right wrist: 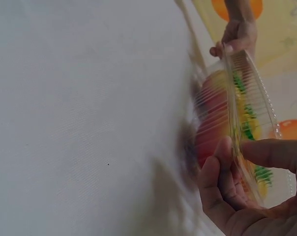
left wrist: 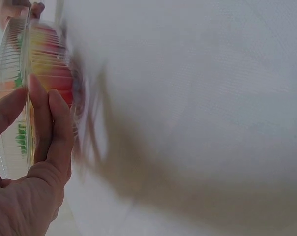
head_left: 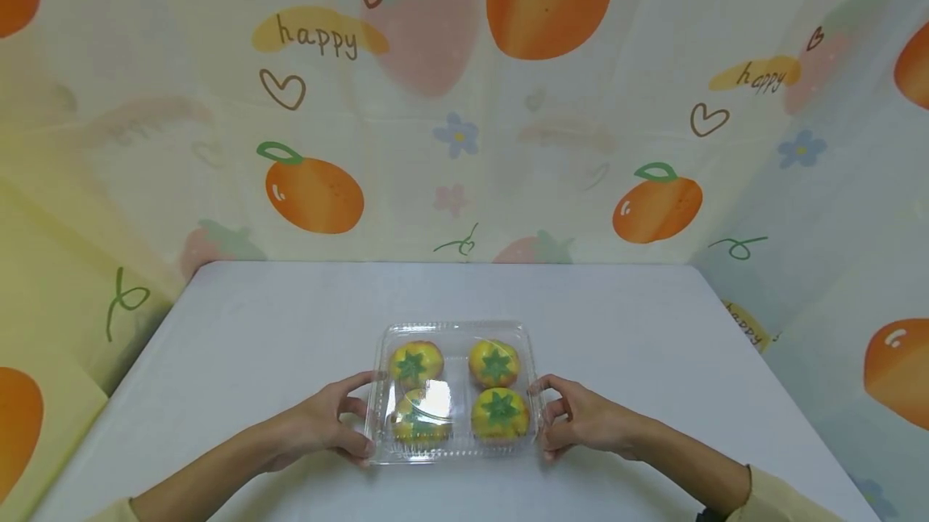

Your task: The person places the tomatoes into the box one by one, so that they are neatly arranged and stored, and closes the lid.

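A clear plastic clamshell box point(head_left: 460, 405) with its lid down is near the front middle of the table. Inside it sit several yellow-and-red fruits point(head_left: 495, 362) with green star-shaped tops, in two columns. My left hand point(head_left: 315, 423) pinches the box's left rim between thumb and fingers, seen closely as the left hand point(left wrist: 38, 182) in the left wrist view. On the opposite side my right hand point(head_left: 591, 419) grips the right rim; the right wrist view shows that right hand point(right wrist: 252, 211) with its thumb on the lid side. Whether the box's underside touches the table cannot be told.
The table point(head_left: 254, 328) has a white cover. A fruit-patterned cloth point(head_left: 450, 167) hangs behind the table's far edge and along both sides. Shadows of the hands and box fall on the white cover.
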The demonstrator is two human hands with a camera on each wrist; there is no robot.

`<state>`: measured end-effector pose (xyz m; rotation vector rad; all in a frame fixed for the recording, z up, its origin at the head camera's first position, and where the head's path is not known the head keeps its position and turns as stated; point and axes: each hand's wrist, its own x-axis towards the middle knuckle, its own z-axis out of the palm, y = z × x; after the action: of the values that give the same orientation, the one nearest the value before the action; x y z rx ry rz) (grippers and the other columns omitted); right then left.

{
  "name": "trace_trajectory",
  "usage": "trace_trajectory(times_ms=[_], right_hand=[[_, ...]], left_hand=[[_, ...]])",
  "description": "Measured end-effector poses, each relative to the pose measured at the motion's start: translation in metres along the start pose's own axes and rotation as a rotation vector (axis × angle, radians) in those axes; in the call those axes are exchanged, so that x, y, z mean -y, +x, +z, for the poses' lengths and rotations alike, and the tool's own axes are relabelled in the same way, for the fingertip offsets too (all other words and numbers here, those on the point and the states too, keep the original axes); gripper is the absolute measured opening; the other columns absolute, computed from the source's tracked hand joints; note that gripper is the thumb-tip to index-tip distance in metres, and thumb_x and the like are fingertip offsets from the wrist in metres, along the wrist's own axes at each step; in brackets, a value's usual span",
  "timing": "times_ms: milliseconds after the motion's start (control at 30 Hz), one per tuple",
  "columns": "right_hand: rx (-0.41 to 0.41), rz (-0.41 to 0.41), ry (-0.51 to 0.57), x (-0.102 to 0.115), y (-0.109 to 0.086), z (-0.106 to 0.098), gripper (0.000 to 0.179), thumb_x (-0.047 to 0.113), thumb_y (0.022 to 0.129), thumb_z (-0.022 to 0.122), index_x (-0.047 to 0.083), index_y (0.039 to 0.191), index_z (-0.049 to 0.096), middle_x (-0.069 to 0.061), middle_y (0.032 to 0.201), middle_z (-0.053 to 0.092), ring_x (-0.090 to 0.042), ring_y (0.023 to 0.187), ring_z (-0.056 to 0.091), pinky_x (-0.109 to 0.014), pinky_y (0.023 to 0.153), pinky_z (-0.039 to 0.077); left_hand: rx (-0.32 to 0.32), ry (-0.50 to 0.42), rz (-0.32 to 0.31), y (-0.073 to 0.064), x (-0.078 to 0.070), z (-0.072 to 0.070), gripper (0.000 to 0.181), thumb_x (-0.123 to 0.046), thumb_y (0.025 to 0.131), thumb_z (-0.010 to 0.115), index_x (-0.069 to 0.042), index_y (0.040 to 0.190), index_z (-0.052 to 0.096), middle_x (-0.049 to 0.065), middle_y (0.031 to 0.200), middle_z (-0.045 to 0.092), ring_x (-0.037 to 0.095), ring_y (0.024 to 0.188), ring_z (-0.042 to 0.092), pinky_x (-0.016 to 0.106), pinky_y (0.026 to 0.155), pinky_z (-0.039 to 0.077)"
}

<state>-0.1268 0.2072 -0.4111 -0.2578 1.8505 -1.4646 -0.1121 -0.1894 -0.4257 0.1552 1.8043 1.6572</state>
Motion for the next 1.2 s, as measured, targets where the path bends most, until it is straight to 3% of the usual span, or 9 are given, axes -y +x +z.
trace_trajectory(times_ms=[267, 567, 933, 1200], right_hand=[[0.006, 0.008, -0.008, 0.002, -0.001, 0.0, 0.06, -0.007, 0.083, 0.069, -0.001, 0.134, 0.038, -0.011, 0.083, 0.06, -0.025, 0.073, 0.069, -0.042, 0.074, 0.06], [0.003, -0.034, -0.055, 0.002, 0.002, -0.001, 0.063, -0.006, 0.079, 0.068, 0.0, 0.135, 0.04, -0.01, 0.079, 0.061, -0.027, 0.073, 0.069, -0.041, 0.073, 0.06], [0.04, 0.02, 0.004, 0.0, 0.005, -0.012, 0.068, -0.008, 0.083, 0.07, -0.002, 0.14, 0.034, -0.011, 0.081, 0.061, -0.026, 0.075, 0.07, -0.042, 0.075, 0.06], [0.01, 0.02, -0.105, -0.001, 0.006, -0.015, 0.054, 0.006, 0.086, 0.07, -0.001, 0.133, 0.044, -0.006, 0.083, 0.066, -0.021, 0.08, 0.066, -0.033, 0.074, 0.057]], left_hand=[[0.033, -0.002, 0.018, 0.002, 0.003, -0.002, 0.105, 0.006, 0.077, 0.078, -0.006, 0.158, 0.012, 0.023, 0.114, 0.054, 0.034, 0.077, 0.071, 0.046, 0.077, 0.06], [0.022, 0.011, 0.012, 0.004, 0.001, -0.001, 0.108, 0.007, 0.076, 0.078, -0.002, 0.158, 0.009, 0.022, 0.115, 0.055, 0.032, 0.077, 0.071, 0.046, 0.076, 0.06], [0.033, 0.01, 0.011, 0.007, 0.001, -0.002, 0.108, 0.004, 0.077, 0.079, -0.002, 0.158, 0.008, 0.021, 0.115, 0.057, 0.032, 0.079, 0.071, 0.046, 0.077, 0.06], [0.023, 0.027, -0.015, 0.011, -0.001, -0.01, 0.102, -0.001, 0.078, 0.08, 0.001, 0.156, 0.014, 0.02, 0.117, 0.055, 0.031, 0.079, 0.071, 0.045, 0.076, 0.06]])
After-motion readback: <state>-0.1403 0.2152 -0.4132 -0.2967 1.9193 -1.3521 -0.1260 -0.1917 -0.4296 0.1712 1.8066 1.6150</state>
